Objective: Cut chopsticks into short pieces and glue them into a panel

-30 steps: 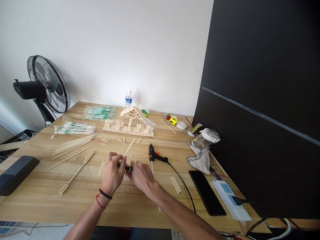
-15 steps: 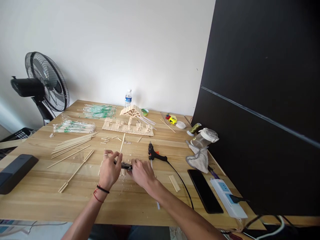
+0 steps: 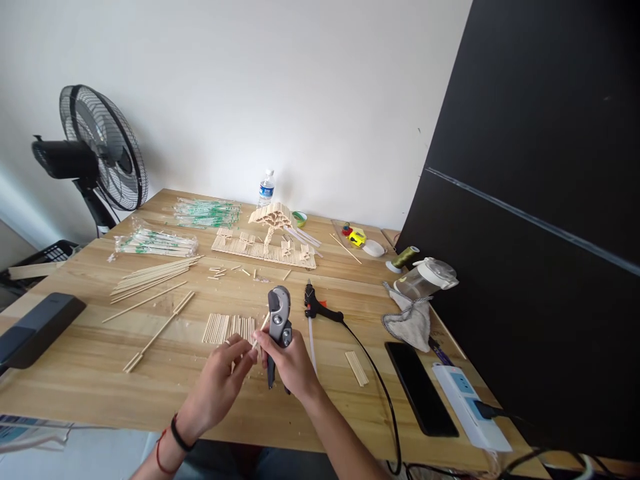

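Note:
My right hand (image 3: 296, 368) is wrapped around a grey and black hand cutter (image 3: 280, 308), its head pointing away from me and its handles down. Between the fingertips of my left hand (image 3: 216, 381) is a thin wooden stick (image 3: 265, 323), slanting up beside the cutter's head. My right thumb reaches over to the stick too. Just past my left fingers, short cut sticks (image 3: 217, 329) lie side by side in rows on the table. Beyond them stands a model pavilion made of sticks (image 3: 273, 219) on a slatted base (image 3: 250, 251).
A hot glue gun (image 3: 313, 303) lies right of the cutter, its cord running toward me. Long sticks (image 3: 150, 277) and wrapped stick bundles (image 3: 155, 243) are at left. A phone (image 3: 421, 388), power strip (image 3: 470, 407), cloth (image 3: 409, 325) and clear jug (image 3: 425, 279) line the right side.
My right hand has turned the cutter from lying sideways to pointing away from me. My left hand has come closer to me, and the rows of short sticks now show. The view has shifted slightly.

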The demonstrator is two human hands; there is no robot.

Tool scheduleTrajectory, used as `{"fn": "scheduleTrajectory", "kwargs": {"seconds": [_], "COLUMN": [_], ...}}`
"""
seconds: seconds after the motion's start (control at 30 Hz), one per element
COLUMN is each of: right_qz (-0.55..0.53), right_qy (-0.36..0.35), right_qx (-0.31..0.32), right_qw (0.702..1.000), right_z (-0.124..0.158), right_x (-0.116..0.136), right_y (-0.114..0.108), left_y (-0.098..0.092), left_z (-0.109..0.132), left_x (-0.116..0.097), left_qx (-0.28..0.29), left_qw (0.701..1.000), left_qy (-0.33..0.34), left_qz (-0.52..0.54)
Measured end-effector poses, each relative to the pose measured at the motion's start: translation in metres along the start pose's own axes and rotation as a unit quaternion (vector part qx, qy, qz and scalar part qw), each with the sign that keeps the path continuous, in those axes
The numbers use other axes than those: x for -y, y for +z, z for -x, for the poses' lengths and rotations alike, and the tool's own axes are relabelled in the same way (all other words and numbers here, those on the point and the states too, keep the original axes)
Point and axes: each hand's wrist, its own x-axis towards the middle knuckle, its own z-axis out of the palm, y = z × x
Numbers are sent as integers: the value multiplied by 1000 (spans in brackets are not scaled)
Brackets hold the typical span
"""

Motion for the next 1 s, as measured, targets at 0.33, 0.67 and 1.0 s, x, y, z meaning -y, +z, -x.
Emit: {"fn": "scheduleTrajectory", "kwargs": {"seconds": [0.33,0.67,1.0], "right_qz": [137,328,339], "right_qy": [110,186,180], "right_qx": [-41,-4,13], "right_qw": [984,926,923], "right_z": [-2,-14,-17], "right_x": [-26,-34,-32], "right_y": [-31,-20,-25], "left_y": [-65,-79,-124], "left_z": [-22,-27,-26], "left_x": [112,131,119], "left_qx": [-161,-86,121], "left_qw": [986,995,974], "left_qy": [-30,-4,53], "left_qz": [-30,-52,-186]}}
